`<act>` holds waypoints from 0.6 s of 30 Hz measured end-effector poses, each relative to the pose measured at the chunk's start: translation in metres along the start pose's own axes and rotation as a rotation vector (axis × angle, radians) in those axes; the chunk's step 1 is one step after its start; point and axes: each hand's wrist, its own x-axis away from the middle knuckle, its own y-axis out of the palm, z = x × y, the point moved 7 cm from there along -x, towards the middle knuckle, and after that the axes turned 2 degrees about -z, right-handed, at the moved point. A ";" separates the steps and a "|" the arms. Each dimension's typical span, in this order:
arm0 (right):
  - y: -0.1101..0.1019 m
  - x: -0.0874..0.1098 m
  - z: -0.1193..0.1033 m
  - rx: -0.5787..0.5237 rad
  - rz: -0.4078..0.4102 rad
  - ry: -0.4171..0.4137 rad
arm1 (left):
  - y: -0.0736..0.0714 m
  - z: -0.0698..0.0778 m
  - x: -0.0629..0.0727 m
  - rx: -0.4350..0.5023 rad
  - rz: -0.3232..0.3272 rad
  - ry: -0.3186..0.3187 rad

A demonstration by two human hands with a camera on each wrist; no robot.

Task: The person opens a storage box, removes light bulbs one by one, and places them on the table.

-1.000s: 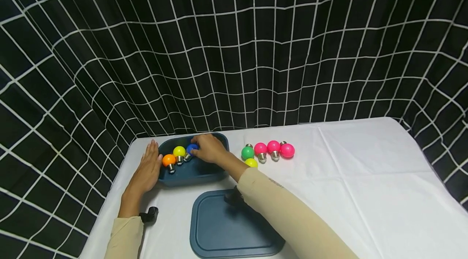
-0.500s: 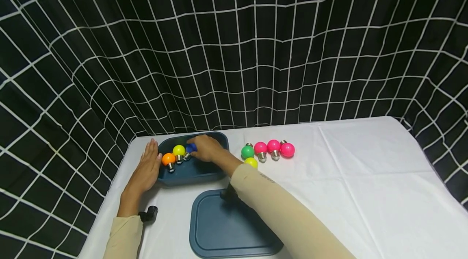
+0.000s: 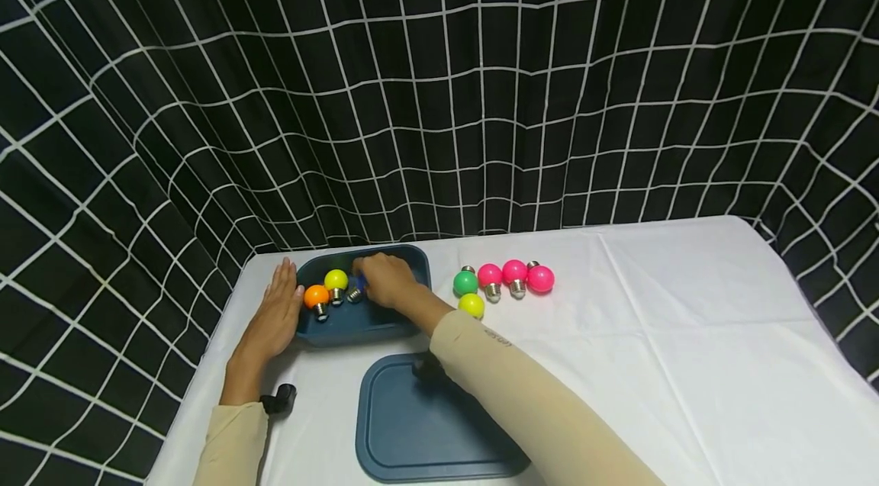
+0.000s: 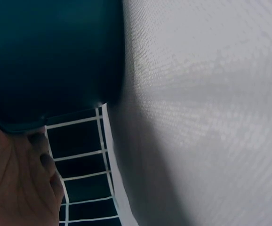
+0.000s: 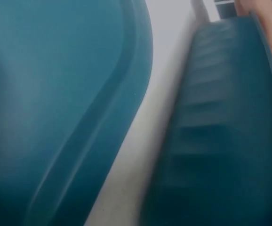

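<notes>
In the head view, a dark blue-grey plastic tub [image 3: 364, 337] stands at the table's back left. My left hand [image 3: 273, 318] lies with straight fingers along its left end; the left wrist view shows that palm at the tub's rim. My right hand [image 3: 387, 280] reaches into the tub, its curled fingers gripping a blue light bulb [image 3: 353, 294], mostly hidden behind them with its metal screw base showing. Beside it in the tub lie a yellow bulb [image 3: 336, 280] and an orange bulb [image 3: 317, 296], bases toward me.
A flat lid [image 3: 439, 425] lies in front of the tub, partly under the right forearm. Right of the tub are a green bulb [image 3: 465, 284], a yellow bulb [image 3: 471, 306] and three pink bulbs [image 3: 515, 272]. A black gridded curtain [image 3: 481, 89] hangs behind the table.
My right hand has sunk slightly and now covers more of the blue bulb, which has shifted a little to the right. My left hand stays at the tub's end.
</notes>
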 end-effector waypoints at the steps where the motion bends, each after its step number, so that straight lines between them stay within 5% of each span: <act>1: 0.000 0.000 0.001 0.006 0.001 0.004 | -0.001 0.001 0.000 0.002 0.003 0.003; 18: -0.007 0.012 0.012 -0.062 0.018 0.005 | -0.003 0.000 0.001 0.000 0.005 -0.012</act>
